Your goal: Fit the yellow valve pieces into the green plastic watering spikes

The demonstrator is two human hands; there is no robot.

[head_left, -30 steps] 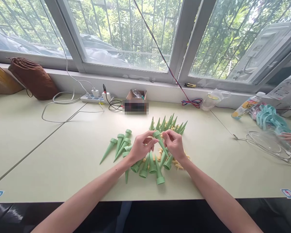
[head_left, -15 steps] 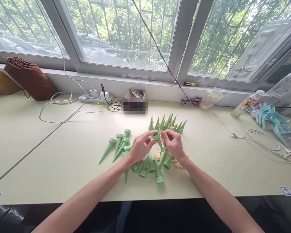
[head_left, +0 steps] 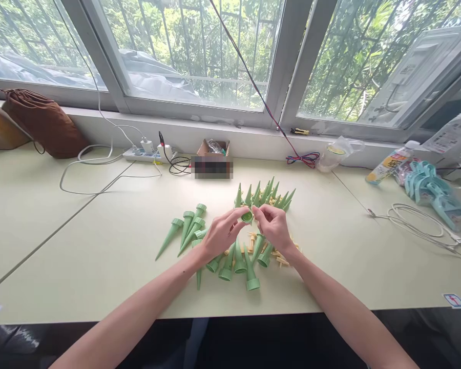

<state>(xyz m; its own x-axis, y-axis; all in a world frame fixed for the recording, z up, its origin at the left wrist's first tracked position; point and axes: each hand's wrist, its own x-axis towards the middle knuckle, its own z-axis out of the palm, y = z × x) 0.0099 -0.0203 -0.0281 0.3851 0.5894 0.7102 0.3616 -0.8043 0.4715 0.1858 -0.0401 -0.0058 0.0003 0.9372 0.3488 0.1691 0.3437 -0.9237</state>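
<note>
My left hand [head_left: 223, 231] is closed round the rim of a green plastic watering spike [head_left: 247, 217], whose round opening faces me. Right beside it, my right hand [head_left: 273, 226] has thumb and forefinger pinched together at the rim; what sits between those fingertips is hidden. Under and in front of the hands lie loose green spikes [head_left: 252, 282] and small yellow plastic valves [head_left: 281, 261]. More capped spikes [head_left: 171, 238] lie to the left. Beyond my hands, several spikes [head_left: 268, 193] stand tip-up in a cluster with yellow parts among them.
Along the window side are a power strip [head_left: 132, 154], a small cardboard box [head_left: 214, 148], a coiled wire [head_left: 303, 160] and a roll of tape [head_left: 330, 156]. A bottle [head_left: 392, 163], teal clips [head_left: 426, 182] and a white cable [head_left: 411, 220] lie at right. A brown bag [head_left: 42, 123] rests far left.
The held watering spike has been tilted: its opening now faces me, and its tapered body, seen slanting down before, is out of sight. Both hands stay nearly in place.
</note>
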